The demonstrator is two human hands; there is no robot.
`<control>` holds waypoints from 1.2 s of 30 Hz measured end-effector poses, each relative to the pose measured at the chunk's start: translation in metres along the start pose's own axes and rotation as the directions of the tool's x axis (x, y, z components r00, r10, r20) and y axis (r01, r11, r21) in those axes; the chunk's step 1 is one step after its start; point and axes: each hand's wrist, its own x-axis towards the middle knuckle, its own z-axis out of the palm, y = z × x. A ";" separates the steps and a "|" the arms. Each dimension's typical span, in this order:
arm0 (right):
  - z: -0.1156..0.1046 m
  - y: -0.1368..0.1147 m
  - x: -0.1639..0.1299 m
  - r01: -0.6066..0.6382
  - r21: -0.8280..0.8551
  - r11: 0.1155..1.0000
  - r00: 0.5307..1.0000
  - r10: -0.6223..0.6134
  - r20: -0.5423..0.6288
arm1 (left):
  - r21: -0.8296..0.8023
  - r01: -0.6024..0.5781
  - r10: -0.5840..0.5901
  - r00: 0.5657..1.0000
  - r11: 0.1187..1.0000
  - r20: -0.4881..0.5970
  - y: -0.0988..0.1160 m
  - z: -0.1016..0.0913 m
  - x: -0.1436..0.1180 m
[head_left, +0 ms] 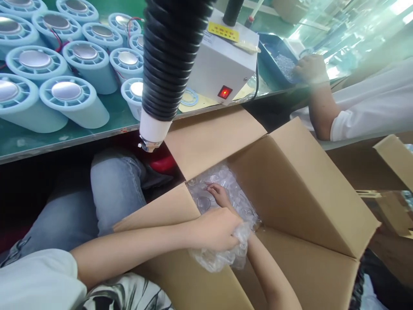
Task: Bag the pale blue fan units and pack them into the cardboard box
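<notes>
My left hand (pixel 216 228) is closed around a crumpled clear plastic bag (pixel 222 258), above the opening of a cardboard box (pixel 300 189). Crossing beneath it, my right forearm reaches down into the box. There my right hand (pixel 221 196) has its fingers apart over a layer of clear plastic (pixel 222 174) with round outlines in it; I cannot make out the exact kind of the pieces. Part of my right hand and wrist is hidden behind my left hand. The box flaps stand folded outward.
A green bench (pixel 19 144) bears several light blue cylinders (pixel 74 101) with metal discs, and a grey box (pixel 222 64) with a lit red switch. A black corrugated hose (pixel 176 56) hangs in front. At right, a co-worker's hand (pixel 311 69) is at a blue tray (pixel 267 47).
</notes>
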 end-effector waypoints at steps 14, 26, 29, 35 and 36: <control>-0.008 0.005 0.052 -0.340 -0.332 0.880 0.939 0.337 -0.069 | 0.085 -0.032 0.027 0.998 0.996 0.058 0.006 -0.003 -0.002; -0.022 0.016 0.029 -0.389 -0.469 0.793 0.919 0.366 -0.144 | 0.083 -0.059 0.056 0.998 0.995 0.039 0.003 -0.003 -0.004; -0.039 0.017 0.007 -0.290 -0.422 0.859 0.957 0.275 -0.098 | 0.104 -0.055 0.051 0.998 0.993 0.036 0.003 -0.004 -0.004; -0.052 0.007 -0.020 -0.153 -0.279 0.948 0.984 0.172 0.045 | 0.170 -0.068 0.064 0.998 0.983 0.030 -0.001 0.001 -0.003; -0.054 0.007 -0.018 -0.161 -0.273 0.949 0.982 0.180 0.048 | 0.173 -0.071 0.067 0.997 0.982 0.030 -0.001 0.002 -0.002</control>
